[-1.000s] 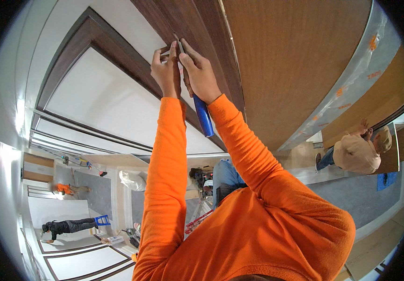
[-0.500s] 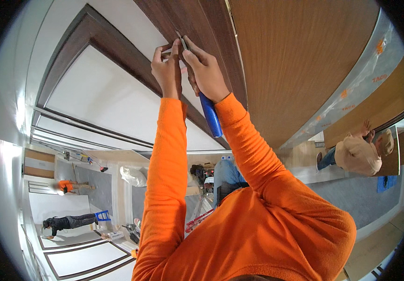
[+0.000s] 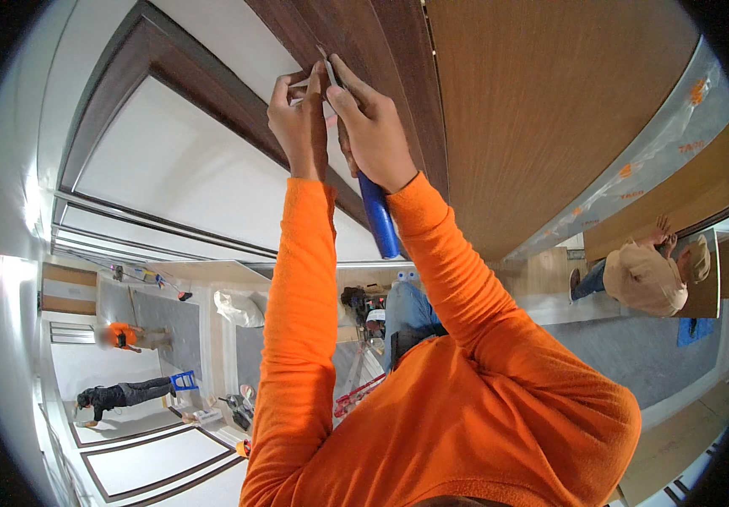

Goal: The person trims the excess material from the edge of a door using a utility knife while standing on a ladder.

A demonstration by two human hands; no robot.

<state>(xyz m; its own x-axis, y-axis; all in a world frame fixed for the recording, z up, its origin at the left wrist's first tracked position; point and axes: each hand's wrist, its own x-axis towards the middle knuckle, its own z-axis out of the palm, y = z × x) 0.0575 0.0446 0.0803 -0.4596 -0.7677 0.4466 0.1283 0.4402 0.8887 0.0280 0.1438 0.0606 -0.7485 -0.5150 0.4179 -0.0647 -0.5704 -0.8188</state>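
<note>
Both my arms, in orange sleeves, reach up to a dark wood-grain strip (image 3: 390, 51) at the top of the head view. My right hand (image 3: 371, 135) is closed around a long tool with a blue cylindrical body (image 3: 378, 218) and a thin metal tip (image 3: 330, 74) pointing at the strip. My left hand (image 3: 299, 127) is beside it, fingers bent and fingertips pinched at the metal tip against the strip; what exactly they grip is partly hidden. A white panel with dark framing (image 3: 179, 144) lies left of my hands, and a broad brown wood-grain board (image 3: 542, 110) lies to the right.
A plastic-covered band (image 3: 618, 177) borders the brown board. A person in beige (image 3: 643, 279) works at the right. At lower left are a person in dark clothes (image 3: 128, 395), another in orange (image 3: 124, 336) and a blue stepladder (image 3: 184, 380). Tools and a white sack (image 3: 238, 308) lie below.
Both hands and the tool tip have shifted slightly upward in the view, with the blue body lower and a little right. The surroundings have moved slightly as my head shifted.
</note>
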